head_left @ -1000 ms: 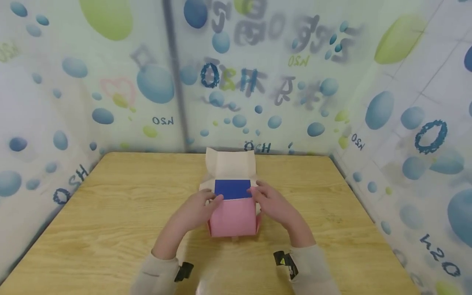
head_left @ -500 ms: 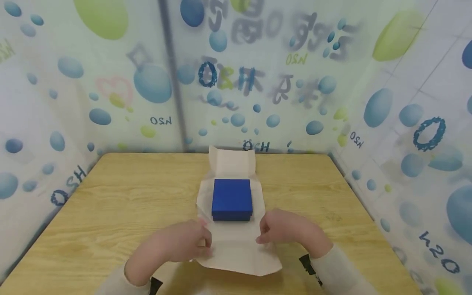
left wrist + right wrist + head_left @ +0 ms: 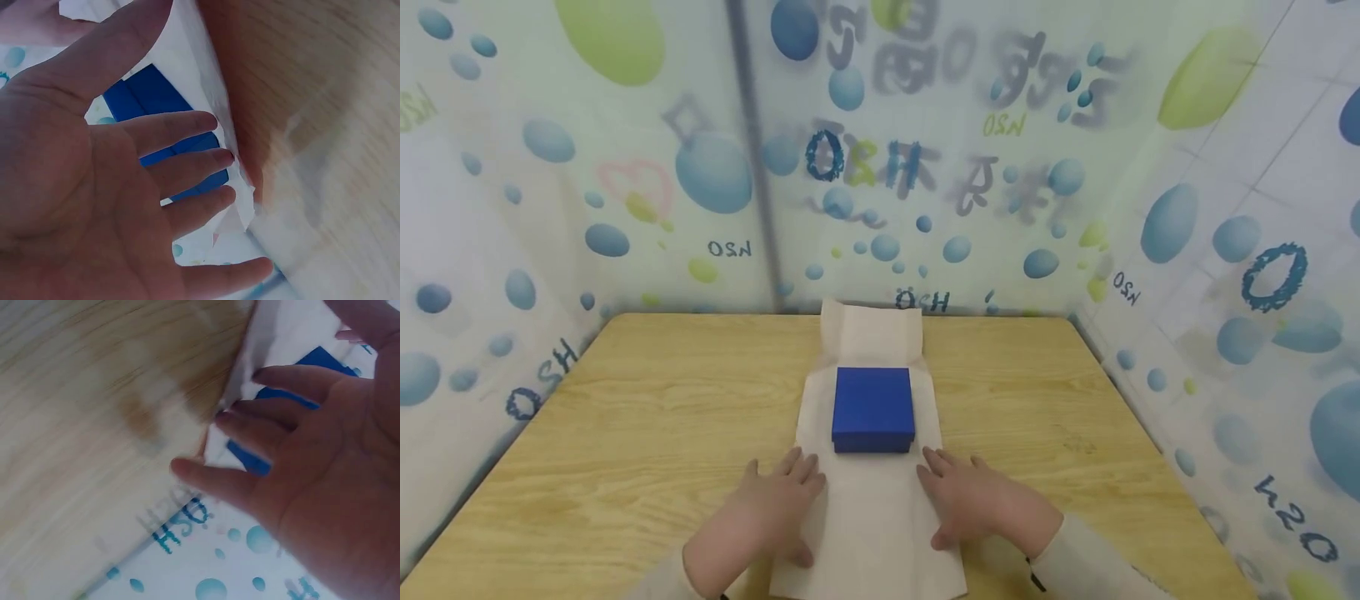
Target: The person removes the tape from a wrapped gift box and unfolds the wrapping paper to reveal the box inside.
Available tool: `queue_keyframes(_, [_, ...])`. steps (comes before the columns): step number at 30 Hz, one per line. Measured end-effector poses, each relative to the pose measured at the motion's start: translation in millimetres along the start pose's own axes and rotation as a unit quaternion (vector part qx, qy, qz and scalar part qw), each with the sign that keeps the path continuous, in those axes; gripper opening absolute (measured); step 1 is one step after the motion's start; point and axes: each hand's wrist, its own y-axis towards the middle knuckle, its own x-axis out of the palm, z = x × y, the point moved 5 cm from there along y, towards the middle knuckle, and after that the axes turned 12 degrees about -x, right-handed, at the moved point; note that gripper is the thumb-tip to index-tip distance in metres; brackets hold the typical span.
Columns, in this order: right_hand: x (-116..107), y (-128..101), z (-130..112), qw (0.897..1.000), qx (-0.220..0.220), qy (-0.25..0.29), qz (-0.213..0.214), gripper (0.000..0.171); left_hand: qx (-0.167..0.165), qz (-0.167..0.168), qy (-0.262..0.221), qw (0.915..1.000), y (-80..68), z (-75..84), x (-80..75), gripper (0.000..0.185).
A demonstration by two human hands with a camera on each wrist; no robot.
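A blue box (image 3: 873, 408) with a lid sits on a long sheet of creased wrapping paper (image 3: 872, 525), whose pale side faces up. In the head view my left hand (image 3: 767, 508) lies on the paper's left edge, fingers spread. My right hand (image 3: 973, 500) mirrors it on the right edge, its fingers straight and pointing towards the box. Both hands are apart from the box, just in front of its near corners. From the left wrist, the fingertips (image 3: 224, 156) show right at the paper's edge, the blue box behind them. The right wrist view has similar fingertips (image 3: 225, 419) along the opposite edge.
A wooden table (image 3: 647, 433) carries the paper and box. Behind it hangs a light curtain (image 3: 1000, 192) with blue and green drops, and similar patterned sheets close in the left and right sides. The paper's far end stands slightly raised near the back edge.
The pink outer flap that covered the box has been unfolded towards me, uncovering the whole box. My hands came back from the fold and now lie spread on the paper's edges.
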Motion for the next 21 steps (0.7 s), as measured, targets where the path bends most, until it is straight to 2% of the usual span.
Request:
queue_keyframes(5, [4,3,9,1.0,-0.021,0.011,-0.003,0.095,-0.004,0.011,0.004,0.9999,0.5,3.0,5.3,0.104])
queue_keyframes(10, [6,7,18,0.999,-0.021,0.033,-0.014,0.092,-0.02,-0.003,-0.005,0.9998,1.0,6.6,6.5,0.1])
queue_keyframes(14, [7,8,21,0.999,-0.018,0.038,-0.02,0.091,-0.02,-0.004,-0.007,0.9998,-0.2,6.3,5.8,0.098])
queue_keyframes(18, [5,4,19,0.999,-0.027,0.036,-0.017,0.091,-0.007,0.005,-0.02,0.9998,0.6,2.9,-0.5,0.091])
queue_keyframes(21, [-4,0,17,0.998,-0.042,0.053,-0.006,0.086,0.007,0.014,-0.031,0.9994,4.8,-2.8,-11.5,0.083])
